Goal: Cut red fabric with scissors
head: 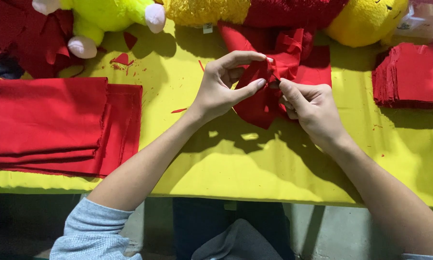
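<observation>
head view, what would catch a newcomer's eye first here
First the two hands at the centre: the left hand and right hand pinch a small piece of red cloth between their fingertips above the bright yellow table. Next, the folded red fabric at the left edge and the stack of red pieces at the right. Plush toys line the far edge.

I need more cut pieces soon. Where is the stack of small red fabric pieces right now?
In the head view, the stack of small red fabric pieces sits at the far right of the yellow table, right of the right hand.
</observation>
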